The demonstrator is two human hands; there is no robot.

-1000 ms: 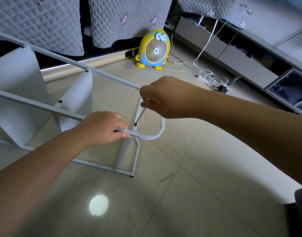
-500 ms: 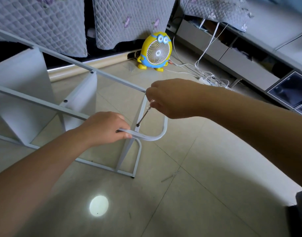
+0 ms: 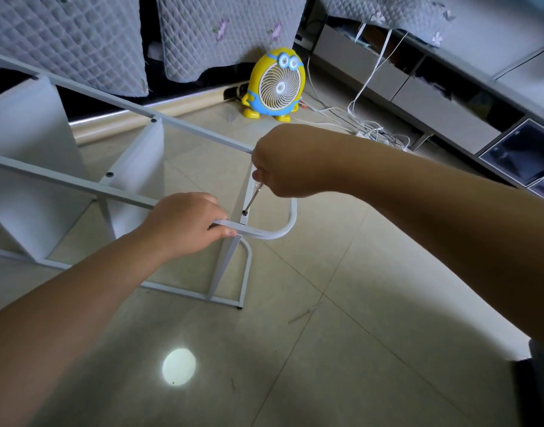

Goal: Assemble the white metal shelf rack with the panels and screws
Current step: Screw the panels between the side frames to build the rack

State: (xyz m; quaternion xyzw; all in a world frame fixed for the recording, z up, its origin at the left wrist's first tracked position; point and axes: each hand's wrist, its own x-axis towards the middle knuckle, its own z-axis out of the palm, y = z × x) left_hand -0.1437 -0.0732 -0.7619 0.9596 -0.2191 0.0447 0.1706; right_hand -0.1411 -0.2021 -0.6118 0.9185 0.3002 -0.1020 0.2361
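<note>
**noob:** Left hand (image 3: 184, 224) stays wrapped round the curved end of the rack (image 3: 79, 183), which is lying sideways on the floor (image 3: 357, 303). Right hand (image 3: 290, 167) is clenched on the screwdriver (image 3: 251, 199). Anything change?

**fixer:** Barely lol. Wrist rolled a bit, tip's still in the screw (image 3: 245, 212) at that same rack end. I'd guess it's mid-tightening, not seated yet.

The floor (image 3: 372, 303) is pale glossy tile with thin grout lines. The white rack (image 3: 184, 289) rests on it on its side rail. Farther back stands a yellow fan (image 3: 277, 84), with tangled white cables (image 3: 366, 131) beside it. A thin pale strip (image 3: 304, 312) lies near the rack's corner, and a round spot of light (image 3: 179, 366) shines on the tile.
</note>
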